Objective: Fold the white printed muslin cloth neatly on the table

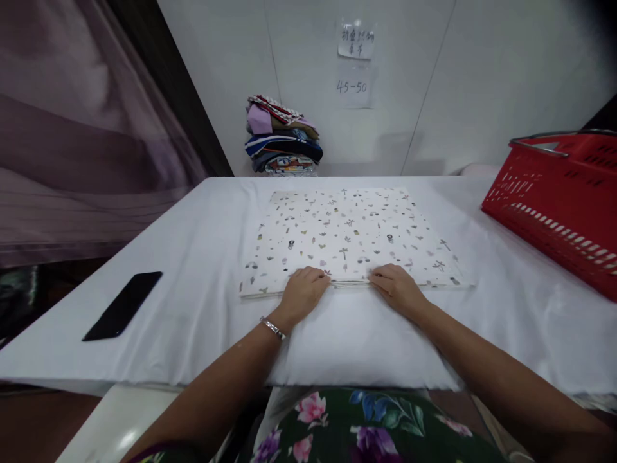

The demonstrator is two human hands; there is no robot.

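Observation:
A white tablecloth (332,228), printed with small palms, rainbows and other figures, lies flat and folded in layers on the table. My left hand (303,294), with a silver bracelet at the wrist, has its fingers closed over the near edge, left of the middle. To the right of the middle, my right hand (395,289) pinches the same edge. Between the hands, the stacked layers show at the front. Both thumbs are largely hidden.
The table (193,244) wears a white cover. A black phone (124,305) lies at left, and a red basket (559,206) stands at right. Folded fabrics (283,138) are piled at the back by the wall, below paper signs (355,67). A mauve curtain (87,128) hangs at left.

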